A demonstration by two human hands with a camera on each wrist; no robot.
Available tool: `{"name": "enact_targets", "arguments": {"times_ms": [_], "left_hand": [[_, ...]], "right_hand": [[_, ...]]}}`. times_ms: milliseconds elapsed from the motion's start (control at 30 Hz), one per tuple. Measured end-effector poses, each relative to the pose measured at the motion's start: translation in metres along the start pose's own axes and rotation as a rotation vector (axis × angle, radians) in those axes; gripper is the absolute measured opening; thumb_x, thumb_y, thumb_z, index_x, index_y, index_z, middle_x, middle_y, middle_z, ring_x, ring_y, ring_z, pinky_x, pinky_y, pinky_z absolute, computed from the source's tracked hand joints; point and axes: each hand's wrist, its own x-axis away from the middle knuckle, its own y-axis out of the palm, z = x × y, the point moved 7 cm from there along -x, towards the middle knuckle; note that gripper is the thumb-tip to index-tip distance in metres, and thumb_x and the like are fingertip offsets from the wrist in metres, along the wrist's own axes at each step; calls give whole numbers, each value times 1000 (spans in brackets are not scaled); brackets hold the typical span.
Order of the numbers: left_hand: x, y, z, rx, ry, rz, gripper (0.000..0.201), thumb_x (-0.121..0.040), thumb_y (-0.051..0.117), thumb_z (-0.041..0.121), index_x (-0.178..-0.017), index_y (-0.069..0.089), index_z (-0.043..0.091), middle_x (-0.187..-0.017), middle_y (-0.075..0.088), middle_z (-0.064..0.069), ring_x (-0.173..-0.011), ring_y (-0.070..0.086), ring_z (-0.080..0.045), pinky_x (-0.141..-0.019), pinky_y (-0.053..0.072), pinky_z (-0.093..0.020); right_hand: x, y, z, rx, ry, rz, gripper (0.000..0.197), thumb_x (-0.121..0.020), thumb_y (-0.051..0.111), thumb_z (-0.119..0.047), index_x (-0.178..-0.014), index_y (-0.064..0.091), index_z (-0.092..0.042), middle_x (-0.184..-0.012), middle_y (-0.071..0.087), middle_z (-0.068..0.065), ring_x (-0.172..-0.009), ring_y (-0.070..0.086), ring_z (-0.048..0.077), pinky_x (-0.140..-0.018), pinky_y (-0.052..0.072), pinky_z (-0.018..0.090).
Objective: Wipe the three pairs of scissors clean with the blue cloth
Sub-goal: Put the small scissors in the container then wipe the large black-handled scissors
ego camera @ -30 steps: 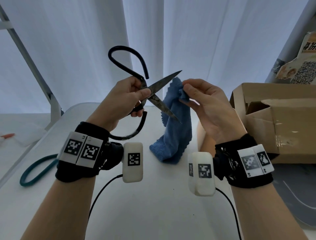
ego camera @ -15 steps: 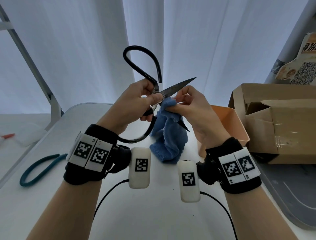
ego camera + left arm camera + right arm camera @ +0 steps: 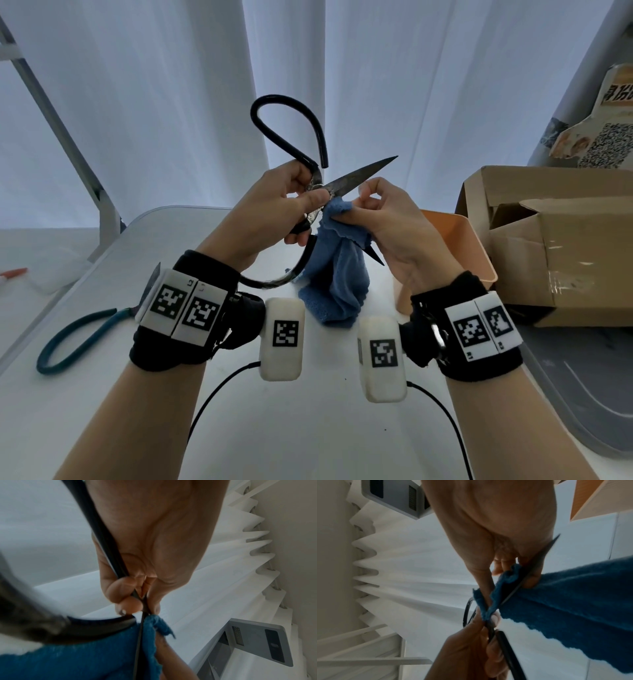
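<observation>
The head view looks forward and down over the tabletop (image 3: pixel 308 428); both wrist views look closely along each palm, sharing the blue cloth (image 3: pixel 77 660) and curtain (image 3: pixel 412 566).

Soft daylight through the curtain (image 3: pixel 178 102) behind backlights my hands (image 3: pixel 274 212), dim and shadowed, while both wrist views are blurred up close and warped at the edges.

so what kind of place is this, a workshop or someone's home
Probably a makeshift recording or work corner rather than a kitchen or proper workshop: a plain white table set against white pleated curtains, with an opened cardboard box and an orange bin beside it. Nothing settles home or not.
</observation>
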Motion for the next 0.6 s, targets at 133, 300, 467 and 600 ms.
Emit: {"name": "enact_targets", "arguments": {"times_ms": [133,300,467,600], "left_hand": [[-1,2,-3,9,-20,-1,22,-99,59,14,-108,52,-5,-83,57,-1,-45,50,-19,-47,39,-30],[-2,4,-4,15,-24,21,22,-99,59,15,-108,52,-4,-83,56,1,-44,50,-17,-49,40,-31],[-3,4,-7,23,-30,47,21,-100,58,16,-108,51,-2,-89,56,0,-43,50,-14,-47,42,-28],[-2,4,-8,47,-46,44,18,-100,57,14,-105,51,-2,-87,55,-1,-43,49,-14,-44,40,-26]], "right_hand": [[-2,-1,2,-18,30,-33,30,-86,69,6,-91,47,-14,-86,69,14,-84,59,31,-69,44,32],[-1,1,3,-91,39,-34,32,-86,70,6,-88,45,-15,-67,65,0,-63,62,16,-64,46,24],[-1,3,5,-65,31,1,32,-86,72,1,-88,46,-16,-62,60,-6,-66,61,15,-65,47,22],[0,6,4,-78,55,-46,32,-82,71,5,-90,48,-15,-90,64,16,-91,60,32,-90,45,48]]}}
